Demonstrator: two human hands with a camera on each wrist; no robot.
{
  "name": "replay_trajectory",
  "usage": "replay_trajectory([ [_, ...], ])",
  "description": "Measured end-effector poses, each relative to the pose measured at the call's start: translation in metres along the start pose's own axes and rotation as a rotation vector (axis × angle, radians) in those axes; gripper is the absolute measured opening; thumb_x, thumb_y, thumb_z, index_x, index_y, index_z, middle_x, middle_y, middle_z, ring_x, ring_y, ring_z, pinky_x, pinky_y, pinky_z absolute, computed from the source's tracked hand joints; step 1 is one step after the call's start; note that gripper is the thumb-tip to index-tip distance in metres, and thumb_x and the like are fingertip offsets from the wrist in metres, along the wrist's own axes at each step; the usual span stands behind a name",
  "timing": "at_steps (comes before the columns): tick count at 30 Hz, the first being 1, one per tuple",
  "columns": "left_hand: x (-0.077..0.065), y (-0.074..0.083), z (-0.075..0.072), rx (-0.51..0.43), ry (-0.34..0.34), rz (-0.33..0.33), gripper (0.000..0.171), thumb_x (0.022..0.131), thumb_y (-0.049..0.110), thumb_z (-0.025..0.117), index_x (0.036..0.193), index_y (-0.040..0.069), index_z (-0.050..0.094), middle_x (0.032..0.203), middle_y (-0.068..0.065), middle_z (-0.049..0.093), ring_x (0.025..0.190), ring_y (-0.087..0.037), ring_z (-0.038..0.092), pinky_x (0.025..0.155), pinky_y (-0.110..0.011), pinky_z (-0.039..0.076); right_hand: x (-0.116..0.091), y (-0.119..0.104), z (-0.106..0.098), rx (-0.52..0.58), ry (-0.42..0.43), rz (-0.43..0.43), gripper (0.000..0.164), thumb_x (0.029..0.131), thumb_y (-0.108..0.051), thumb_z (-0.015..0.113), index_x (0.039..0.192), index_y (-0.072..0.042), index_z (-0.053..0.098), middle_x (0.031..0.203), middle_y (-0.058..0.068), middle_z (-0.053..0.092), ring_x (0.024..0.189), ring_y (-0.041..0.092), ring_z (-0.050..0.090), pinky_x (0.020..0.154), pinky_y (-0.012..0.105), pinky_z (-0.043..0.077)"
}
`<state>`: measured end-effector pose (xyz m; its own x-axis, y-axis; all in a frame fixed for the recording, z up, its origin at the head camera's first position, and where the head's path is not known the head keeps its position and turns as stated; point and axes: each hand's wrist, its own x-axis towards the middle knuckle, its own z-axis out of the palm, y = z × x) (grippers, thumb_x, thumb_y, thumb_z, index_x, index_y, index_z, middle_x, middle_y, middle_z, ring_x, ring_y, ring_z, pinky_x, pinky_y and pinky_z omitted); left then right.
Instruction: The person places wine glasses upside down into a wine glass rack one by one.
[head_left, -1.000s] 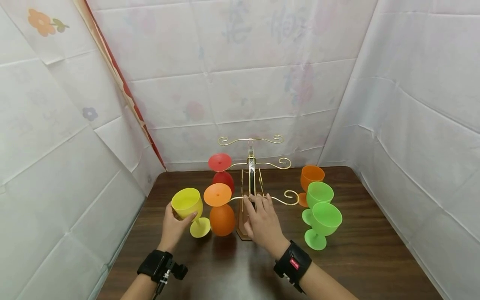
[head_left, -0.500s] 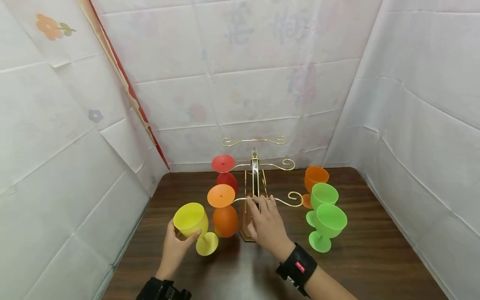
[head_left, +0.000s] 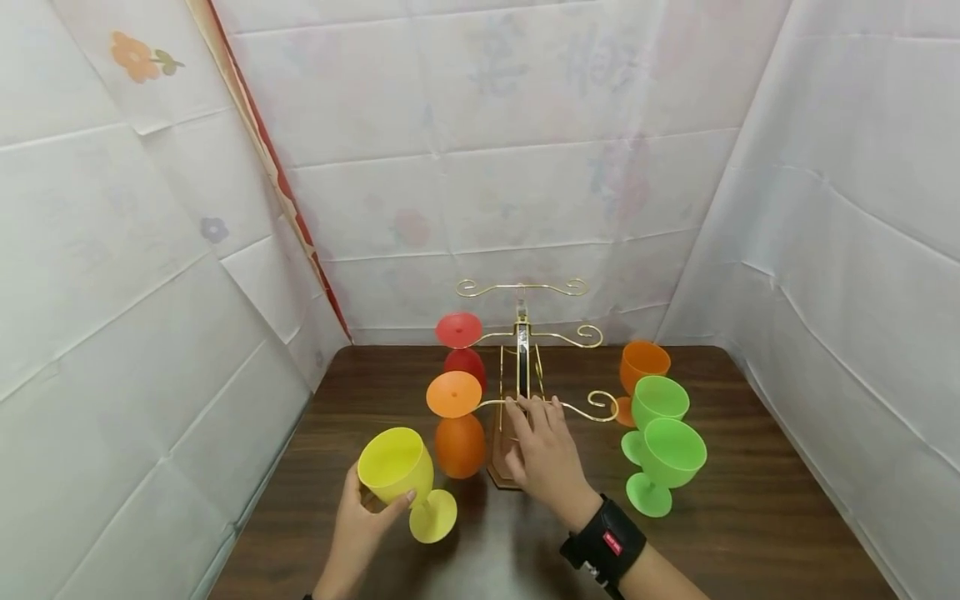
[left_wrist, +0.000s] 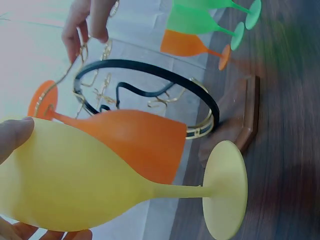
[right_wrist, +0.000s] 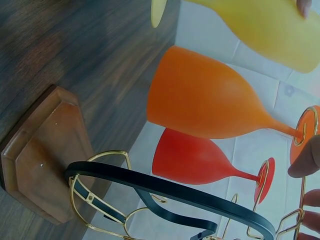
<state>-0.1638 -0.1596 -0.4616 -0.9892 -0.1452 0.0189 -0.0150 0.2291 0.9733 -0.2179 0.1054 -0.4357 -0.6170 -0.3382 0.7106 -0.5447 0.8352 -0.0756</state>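
My left hand (head_left: 363,517) holds a yellow plastic goblet (head_left: 397,467) by its bowl, thumb on one side and fingers on the other. The goblet is tilted, mouth up, its foot (left_wrist: 225,190) to the right. My right hand (head_left: 551,458) grips the front wire arm of a gold-and-black goblet rack (head_left: 522,358), its fingertips over the wire. From that arm's left end an orange goblet (right_wrist: 205,95) hangs upside down. Behind it a red goblet (right_wrist: 192,157) hangs the same way. The rack's right curls carry no goblet.
On the right of the dark wooden table (head_left: 750,517) stand two green goblets (head_left: 675,450) and an orange goblet (head_left: 643,365), all upright. The rack's wooden base (right_wrist: 45,150) sits on the table. White sheeting (head_left: 480,192) encloses the back and sides.
My left hand has drawn the yellow goblet toward me, away from the hanging orange goblet. The right hand stays on the rack. The head view has shifted slightly.
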Motion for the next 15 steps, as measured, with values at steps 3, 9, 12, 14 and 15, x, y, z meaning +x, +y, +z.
replay_trajectory([
  [3, -0.009, 0.003, -0.001, 0.014, 0.013, -0.006, 0.083, 0.077, 0.020, 0.078, 0.141, 0.011, 0.027, 0.131, -0.008, 0.042, 0.112, -0.021, 0.044, 0.092, -0.033, 0.043, -0.002, 0.000, 0.000, 0.007, -0.008, 0.000, 0.058, 0.069, -0.010, 0.064, 0.126, -0.002, 0.057, 0.118, 0.017, 0.054, 0.109, 0.034, 0.050, 0.102, 0.056, 0.034],
  [9, -0.022, 0.009, 0.003, 0.006, 0.018, 0.023, 0.085, 0.072, 0.015, 0.082, 0.140, 0.009, 0.031, 0.129, -0.010, 0.046, 0.108, -0.022, 0.050, 0.085, -0.024, 0.047, -0.002, 0.003, -0.002, 0.024, -0.015, -0.003, 0.059, 0.070, -0.010, 0.065, 0.127, -0.003, 0.056, 0.119, 0.016, 0.053, 0.111, 0.034, 0.050, 0.103, 0.055, 0.034],
  [12, -0.027, 0.013, 0.007, 0.003, 0.006, 0.023, 0.086, 0.071, 0.016, 0.083, 0.140, 0.012, 0.032, 0.129, -0.008, 0.047, 0.108, -0.022, 0.052, 0.085, -0.026, 0.048, -0.002, 0.004, -0.002, 0.030, -0.002, -0.009, 0.061, 0.068, -0.010, 0.067, 0.127, -0.002, 0.056, 0.119, 0.015, 0.054, 0.110, 0.034, 0.050, 0.102, 0.055, 0.034],
  [14, -0.031, 0.016, 0.009, 0.017, -0.007, 0.022, 0.087, 0.070, 0.017, 0.083, 0.140, 0.013, 0.032, 0.130, -0.007, 0.047, 0.110, -0.022, 0.051, 0.088, -0.028, 0.047, -0.002, 0.004, -0.002, 0.032, 0.000, -0.012, 0.061, 0.067, -0.010, 0.068, 0.127, -0.002, 0.056, 0.119, 0.015, 0.055, 0.110, 0.034, 0.051, 0.102, 0.054, 0.035],
  [15, -0.033, 0.018, 0.010, 0.020, -0.014, 0.028, 0.087, 0.070, 0.017, 0.083, 0.141, 0.012, 0.032, 0.131, -0.008, 0.047, 0.111, -0.023, 0.050, 0.089, -0.030, 0.046, -0.001, 0.003, -0.002, 0.033, -0.001, -0.013, 0.061, 0.068, -0.011, 0.068, 0.126, -0.002, 0.056, 0.119, 0.016, 0.055, 0.110, 0.035, 0.051, 0.102, 0.054, 0.035],
])
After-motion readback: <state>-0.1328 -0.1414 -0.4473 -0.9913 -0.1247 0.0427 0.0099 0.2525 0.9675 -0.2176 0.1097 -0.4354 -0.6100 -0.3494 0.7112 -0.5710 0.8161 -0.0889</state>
